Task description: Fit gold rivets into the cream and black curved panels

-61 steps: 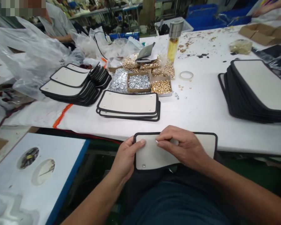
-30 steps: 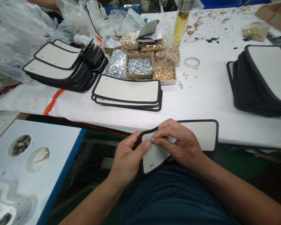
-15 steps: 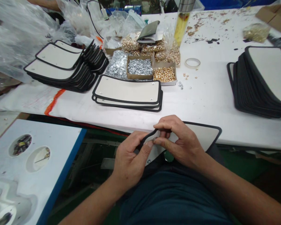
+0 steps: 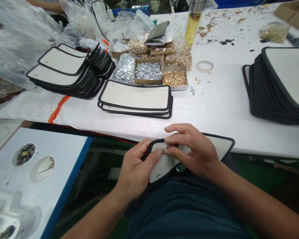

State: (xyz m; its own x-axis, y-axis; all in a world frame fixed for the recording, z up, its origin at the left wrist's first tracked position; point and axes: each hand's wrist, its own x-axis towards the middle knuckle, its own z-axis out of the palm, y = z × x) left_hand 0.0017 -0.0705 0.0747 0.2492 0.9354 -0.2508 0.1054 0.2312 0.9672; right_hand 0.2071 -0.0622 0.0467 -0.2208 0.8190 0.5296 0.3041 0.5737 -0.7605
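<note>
While the left hand point(image 4: 137, 166) grips the panel point(image 4: 219, 144), the right hand point(image 4: 196, 149), forefinger now raised, apparently pinches a metal bit point(image 4: 164, 149) beside the white worktop point(image 4: 226, 99).

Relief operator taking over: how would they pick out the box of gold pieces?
On the white table, beyond the short stack of black-edged panels, stands a small box of silver pieces. Right of it is the open box of gold pieces. Its contents are loose, unlike the bagged gold pieces behind it.
</note>
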